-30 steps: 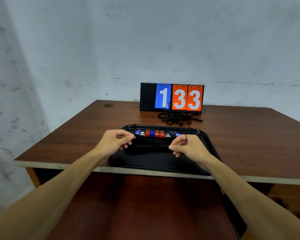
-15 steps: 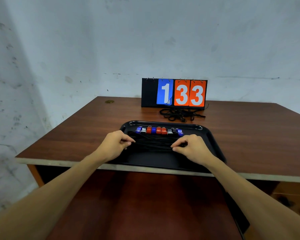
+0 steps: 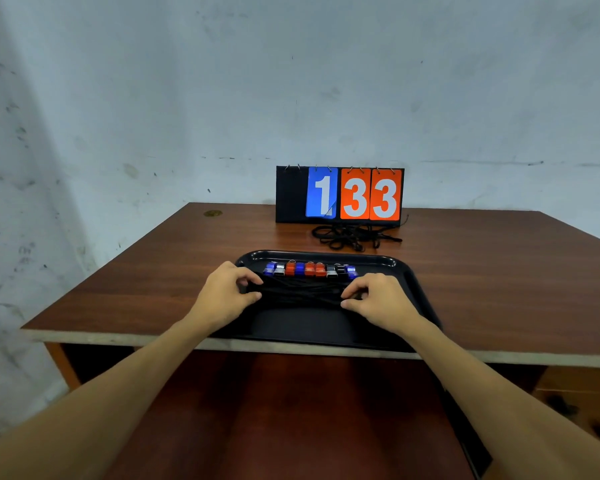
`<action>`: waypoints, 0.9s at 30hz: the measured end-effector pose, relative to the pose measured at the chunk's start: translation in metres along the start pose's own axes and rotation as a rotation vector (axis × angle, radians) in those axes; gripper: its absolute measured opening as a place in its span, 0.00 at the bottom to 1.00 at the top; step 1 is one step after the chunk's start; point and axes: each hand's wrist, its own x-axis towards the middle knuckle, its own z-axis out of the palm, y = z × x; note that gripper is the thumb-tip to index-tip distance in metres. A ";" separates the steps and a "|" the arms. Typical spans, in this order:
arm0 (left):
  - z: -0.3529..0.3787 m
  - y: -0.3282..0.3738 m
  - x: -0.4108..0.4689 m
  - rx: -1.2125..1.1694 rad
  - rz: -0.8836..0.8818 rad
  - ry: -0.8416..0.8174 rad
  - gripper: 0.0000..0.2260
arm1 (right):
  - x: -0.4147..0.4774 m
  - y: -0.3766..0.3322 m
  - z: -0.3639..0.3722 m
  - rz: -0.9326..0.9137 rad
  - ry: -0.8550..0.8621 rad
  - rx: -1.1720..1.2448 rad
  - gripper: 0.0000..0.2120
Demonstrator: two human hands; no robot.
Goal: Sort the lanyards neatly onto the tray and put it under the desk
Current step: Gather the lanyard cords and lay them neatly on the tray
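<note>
A black tray (image 3: 400,271) lies at the desk's near edge. Along its far side runs a row of blue, silver and red lanyard clips (image 3: 309,269). Their black cords (image 3: 302,292) lie bundled across the tray's middle. My left hand (image 3: 224,294) pinches the left end of the cord bundle. At the right end, my right hand (image 3: 378,299) pinches the same bundle. Both hands rest low on the tray. A loose tangle of black lanyards (image 3: 355,236) lies on the desk behind the tray.
A flip scoreboard (image 3: 340,195) reading 1 33 stands at the back of the brown desk (image 3: 153,271), against the wall. A small round brass fitting (image 3: 212,213) sits at the desk's far left. Below the desk's front edge is a dark opening and a brown panel.
Both hands came down from just above the tray, laying the stretched cord onto the bundle. They now hold the bundle's two ends.
</note>
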 end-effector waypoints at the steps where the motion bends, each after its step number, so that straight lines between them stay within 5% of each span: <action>1: -0.002 0.003 0.000 -0.019 0.000 0.000 0.10 | -0.001 0.000 -0.002 0.000 0.012 0.005 0.05; 11: 0.002 0.048 0.028 -0.084 0.039 0.109 0.10 | 0.022 0.021 -0.025 0.085 0.170 0.052 0.05; 20: 0.038 0.084 0.092 -0.145 0.071 -0.168 0.11 | 0.085 0.055 -0.032 0.153 0.158 0.136 0.08; 27: 0.074 0.085 0.140 -0.170 0.083 -0.198 0.10 | 0.144 0.081 -0.024 0.220 0.013 0.054 0.12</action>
